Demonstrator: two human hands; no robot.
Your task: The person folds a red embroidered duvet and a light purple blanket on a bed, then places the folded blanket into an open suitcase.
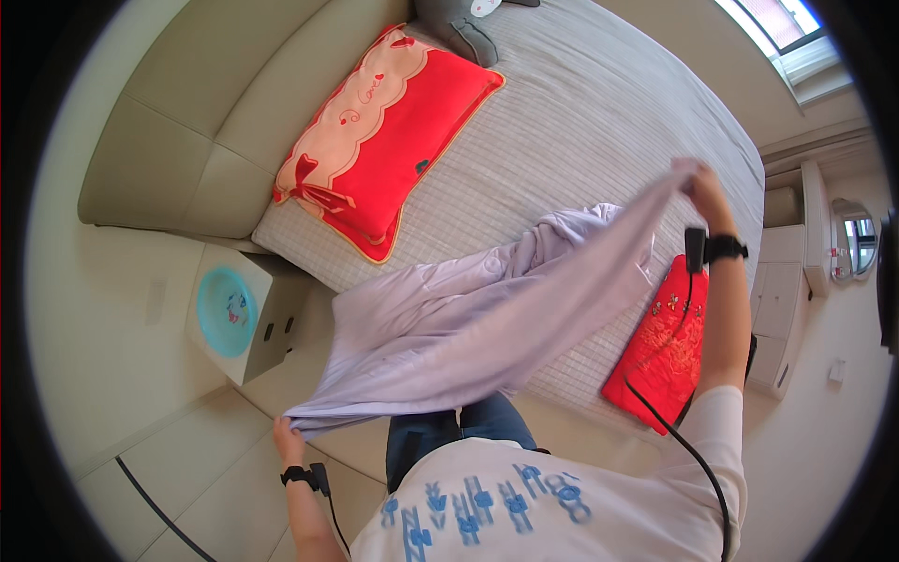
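Observation:
A lavender quilt (478,347) is stretched between my two hands, its edge running diagonally over the near part of the bed. At the lower left, my left hand (288,440) grips one corner, fingers closed on the cloth. My right hand (700,187) is raised farther out on the right and pinches another part of the edge. The cloth near it is pulled taut and blurred by motion. Behind this edge, the rest of the quilt lies bunched in folds on the bed (581,103), which has a light grey quilted cover.
A red and pink pillow (412,140) lies by the beige headboard (187,122), near a grey plush toy (468,37). Left of the bed, a nightstand (272,318) carries a turquoise basin (227,314). Folded red fabric (665,347) sits on the bed's right side, beneath my right arm.

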